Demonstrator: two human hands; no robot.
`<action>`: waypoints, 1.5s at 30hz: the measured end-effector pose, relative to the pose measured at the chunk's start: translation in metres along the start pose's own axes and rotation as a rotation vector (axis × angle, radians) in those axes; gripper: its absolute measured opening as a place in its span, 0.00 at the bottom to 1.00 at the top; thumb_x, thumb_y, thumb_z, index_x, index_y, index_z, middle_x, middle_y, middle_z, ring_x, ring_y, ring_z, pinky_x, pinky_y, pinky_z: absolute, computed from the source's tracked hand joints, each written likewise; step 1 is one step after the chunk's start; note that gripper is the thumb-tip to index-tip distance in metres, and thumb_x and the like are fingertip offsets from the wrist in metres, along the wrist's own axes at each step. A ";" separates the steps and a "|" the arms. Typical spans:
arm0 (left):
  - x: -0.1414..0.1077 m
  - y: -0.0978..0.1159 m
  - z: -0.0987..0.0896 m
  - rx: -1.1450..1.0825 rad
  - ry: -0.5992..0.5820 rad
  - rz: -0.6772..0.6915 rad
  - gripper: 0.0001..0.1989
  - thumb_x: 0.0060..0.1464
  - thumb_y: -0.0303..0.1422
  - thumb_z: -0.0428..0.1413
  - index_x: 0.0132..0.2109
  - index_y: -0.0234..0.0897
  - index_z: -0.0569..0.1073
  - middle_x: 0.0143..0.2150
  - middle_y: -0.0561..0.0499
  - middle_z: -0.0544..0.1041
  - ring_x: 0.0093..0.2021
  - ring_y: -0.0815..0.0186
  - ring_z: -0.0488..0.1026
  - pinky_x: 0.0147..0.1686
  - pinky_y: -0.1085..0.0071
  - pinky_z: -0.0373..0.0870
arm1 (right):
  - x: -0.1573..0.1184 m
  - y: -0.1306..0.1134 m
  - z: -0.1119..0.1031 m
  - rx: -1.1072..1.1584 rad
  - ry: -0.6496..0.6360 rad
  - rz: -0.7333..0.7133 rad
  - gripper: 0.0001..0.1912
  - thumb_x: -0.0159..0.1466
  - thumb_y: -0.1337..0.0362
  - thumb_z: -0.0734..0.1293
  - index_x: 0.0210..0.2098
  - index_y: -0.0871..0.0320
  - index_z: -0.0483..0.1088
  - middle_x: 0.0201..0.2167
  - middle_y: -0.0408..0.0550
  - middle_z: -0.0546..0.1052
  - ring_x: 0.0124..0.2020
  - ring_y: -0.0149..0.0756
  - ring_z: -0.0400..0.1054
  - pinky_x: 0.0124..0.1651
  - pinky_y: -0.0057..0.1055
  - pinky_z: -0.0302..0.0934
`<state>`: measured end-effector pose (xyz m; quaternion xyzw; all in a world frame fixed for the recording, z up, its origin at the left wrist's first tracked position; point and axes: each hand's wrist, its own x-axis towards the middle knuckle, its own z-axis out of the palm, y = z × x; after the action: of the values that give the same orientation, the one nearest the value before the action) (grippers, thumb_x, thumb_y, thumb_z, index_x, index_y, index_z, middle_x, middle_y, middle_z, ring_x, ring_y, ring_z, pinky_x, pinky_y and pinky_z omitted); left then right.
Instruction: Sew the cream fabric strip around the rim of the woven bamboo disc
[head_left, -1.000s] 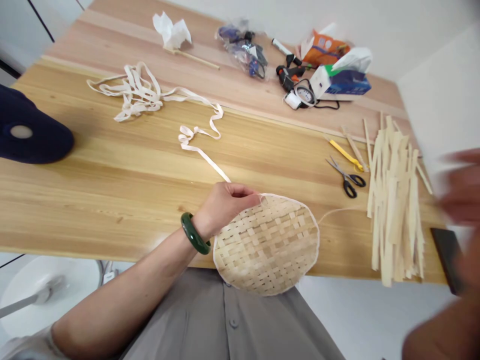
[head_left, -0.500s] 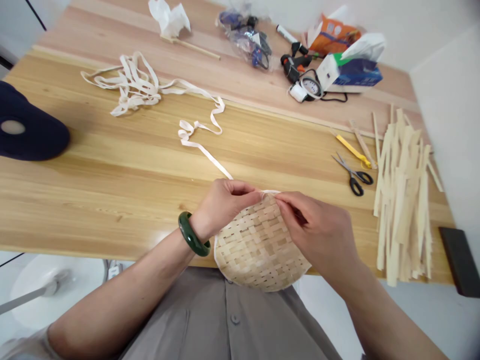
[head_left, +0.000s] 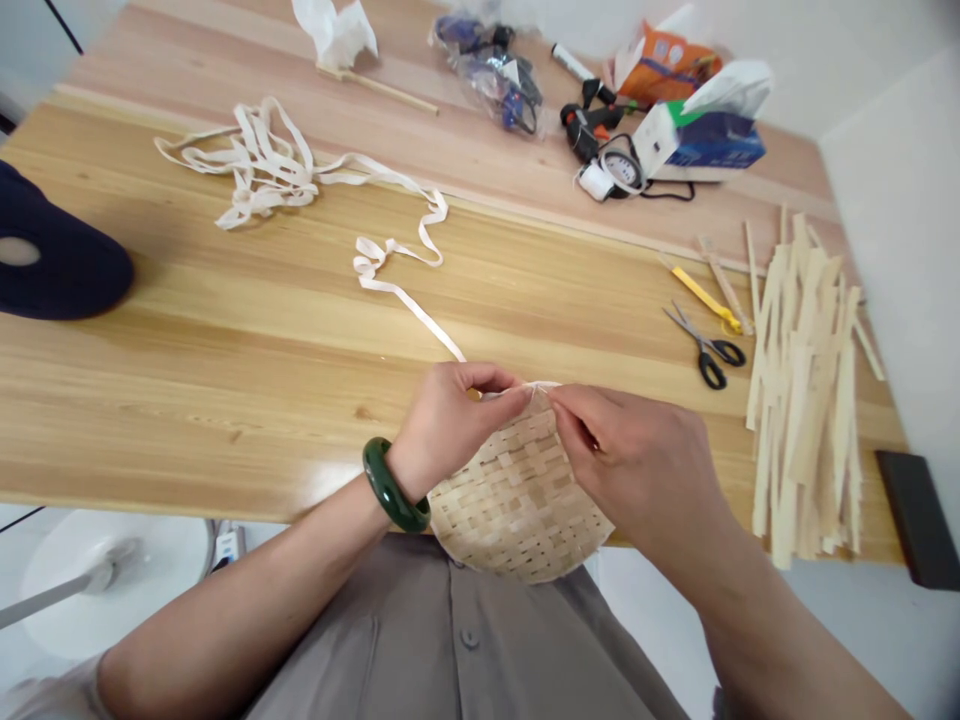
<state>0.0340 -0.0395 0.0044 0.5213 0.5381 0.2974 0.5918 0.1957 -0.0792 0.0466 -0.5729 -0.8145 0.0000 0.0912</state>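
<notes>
From where I stand, the person's left grip and right grip cover the top of the woven bamboo mat, hiding its rim at twelve o'clock, and whatever they pinch there is too small to tell. At nine o'clock, the view's edge cuts off a dark navy object. At eleven o'clock, a crumpled tissue runs off the top. At twelve, the clear plastic bag's contents are too small to tell. At four, a black slab meets the right edge, its kind unclear.

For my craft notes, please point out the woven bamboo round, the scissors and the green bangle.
Woven bamboo round [head_left: 517, 510], head view, middle of the weave.
Scissors [head_left: 711, 371], head view, black handle.
Green bangle [head_left: 381, 489], head view, side of the band.
</notes>
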 end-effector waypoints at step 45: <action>0.001 -0.006 -0.003 -0.123 -0.113 0.014 0.11 0.50 0.40 0.64 0.33 0.35 0.81 0.29 0.52 0.79 0.27 0.71 0.69 0.26 0.76 0.63 | 0.073 0.080 0.021 1.553 -0.265 0.837 0.14 0.66 0.71 0.60 0.24 0.59 0.65 0.21 0.42 0.69 0.26 0.30 0.69 0.40 0.34 0.71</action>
<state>0.0306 -0.0394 -0.0009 0.5038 0.4810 0.3042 0.6498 0.2434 0.0190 0.0285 -0.5953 -0.3126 0.6516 0.3512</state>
